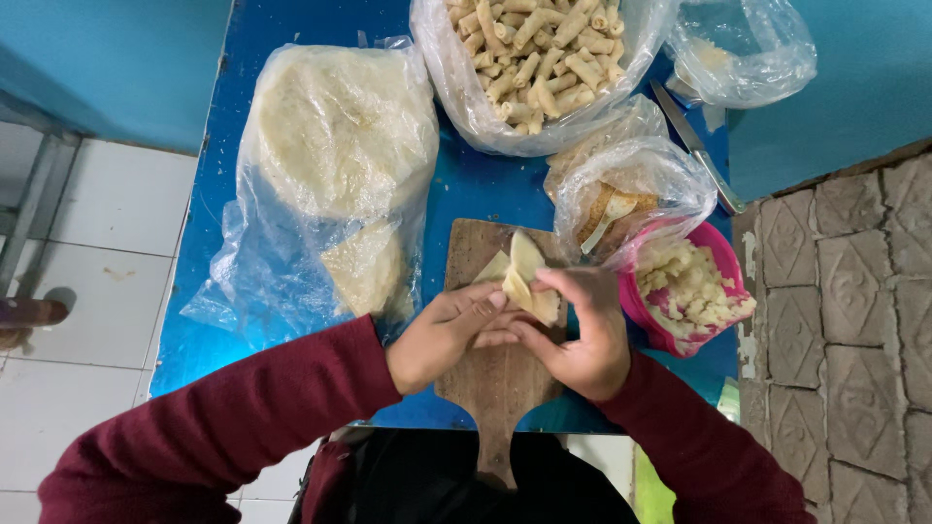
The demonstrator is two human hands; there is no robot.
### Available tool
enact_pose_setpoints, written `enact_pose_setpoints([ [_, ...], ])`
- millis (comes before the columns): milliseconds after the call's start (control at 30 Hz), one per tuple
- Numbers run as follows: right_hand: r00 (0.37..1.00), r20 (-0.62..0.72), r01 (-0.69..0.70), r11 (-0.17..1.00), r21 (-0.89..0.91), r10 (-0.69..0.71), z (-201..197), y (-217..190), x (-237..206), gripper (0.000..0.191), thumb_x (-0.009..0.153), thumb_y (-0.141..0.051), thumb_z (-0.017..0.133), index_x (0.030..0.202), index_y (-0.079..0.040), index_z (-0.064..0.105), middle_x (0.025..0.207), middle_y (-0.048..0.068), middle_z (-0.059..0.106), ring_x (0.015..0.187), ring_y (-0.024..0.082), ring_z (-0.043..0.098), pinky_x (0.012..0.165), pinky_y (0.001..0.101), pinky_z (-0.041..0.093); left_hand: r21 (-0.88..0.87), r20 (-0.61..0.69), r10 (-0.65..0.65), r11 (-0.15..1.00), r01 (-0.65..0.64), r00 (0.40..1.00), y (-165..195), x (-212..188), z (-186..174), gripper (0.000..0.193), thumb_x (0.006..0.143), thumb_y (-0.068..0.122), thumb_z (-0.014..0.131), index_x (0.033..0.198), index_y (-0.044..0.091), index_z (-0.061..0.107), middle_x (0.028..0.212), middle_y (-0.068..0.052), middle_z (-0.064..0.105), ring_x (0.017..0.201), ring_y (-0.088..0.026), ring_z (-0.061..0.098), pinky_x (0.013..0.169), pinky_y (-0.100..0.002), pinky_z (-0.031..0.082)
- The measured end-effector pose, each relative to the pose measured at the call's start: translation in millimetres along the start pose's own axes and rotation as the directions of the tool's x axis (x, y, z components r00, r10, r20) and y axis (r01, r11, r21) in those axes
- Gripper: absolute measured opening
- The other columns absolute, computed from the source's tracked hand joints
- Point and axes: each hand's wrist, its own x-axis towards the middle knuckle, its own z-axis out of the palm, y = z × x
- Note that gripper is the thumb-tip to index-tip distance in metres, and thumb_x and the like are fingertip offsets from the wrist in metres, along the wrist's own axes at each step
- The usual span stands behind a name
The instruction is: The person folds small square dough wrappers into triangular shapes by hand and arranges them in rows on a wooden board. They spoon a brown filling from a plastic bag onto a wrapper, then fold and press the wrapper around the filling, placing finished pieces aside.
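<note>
Both my hands meet over a wooden cutting board (490, 374) on a blue table (485, 189). A pale thin pastry wrapper (524, 275) is pinched between them, partly folded, its free corners sticking up. My left hand (442, 335) holds its near left side with the fingertips. My right hand (582, 335) curls around its right side, thumb on top. Whatever is inside the wrapper is hidden.
A large clear bag of stacked wrappers (335, 155) lies at the left. A bag of several finished rolls (534, 58) sits at the back. A pink bowl of chunky filling (684, 291) stands right, beside a bag holding a spoon (621, 199) and a knife (697, 147).
</note>
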Motion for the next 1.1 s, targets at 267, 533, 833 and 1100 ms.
enact_pose_setpoints([
  [267,0.993,0.006,-0.120,0.983,0.138,0.120,3.4,-2.0,1.8,0.025,0.088,0.001,0.080,0.108,-0.006,0.068,0.109,0.009,0.068,0.098,0.024,0.068,0.086,0.0323,0.054,0.240,0.017,0.141,0.960,-0.141,0.990,2.5,-1.9,2.1,0.040,0.106,0.017,0.060,0.140,-0.004,0.058,0.127,-0.006,0.068,0.113,-0.010,0.063,0.099,-0.029,0.053],
  [533,0.974,0.068,-0.225,0.933,0.281,0.215,2.4,-2.4,-6.8,0.016,0.093,0.003,0.073,0.107,-0.004,0.070,0.107,0.008,0.068,0.094,0.019,0.067,0.083,0.0298,0.054,0.359,-0.107,0.206,0.920,-0.156,0.973,-4.5,0.0,3.0,0.031,0.104,0.017,0.060,0.127,-0.004,0.065,0.108,-0.005,0.075,0.097,-0.008,0.071,0.085,-0.026,0.062],
  [833,0.985,0.037,-0.170,0.964,0.204,0.166,4.8,-1.8,-5.5,0.021,0.085,-0.001,0.082,0.102,-0.005,0.069,0.101,0.007,0.067,0.091,0.021,0.067,0.077,0.0299,0.052,0.691,-0.173,0.309,0.714,-0.108,0.935,8.2,-9.1,18.2,0.026,0.100,0.017,0.065,0.119,0.001,0.071,0.083,-0.005,0.078,0.075,-0.003,0.070,0.065,-0.022,0.055],
  [1100,0.979,0.086,-0.198,0.951,0.238,0.182,-0.2,-1.7,-7.3,0.019,0.085,0.003,0.076,0.099,-0.004,0.065,0.099,0.009,0.066,0.086,0.020,0.067,0.075,0.0291,0.053,0.681,-0.186,0.324,0.723,-0.116,0.928,8.5,-7.1,20.9,0.021,0.096,0.015,0.071,0.110,-0.001,0.073,0.085,-0.005,0.079,0.076,-0.004,0.073,0.065,-0.022,0.058],
])
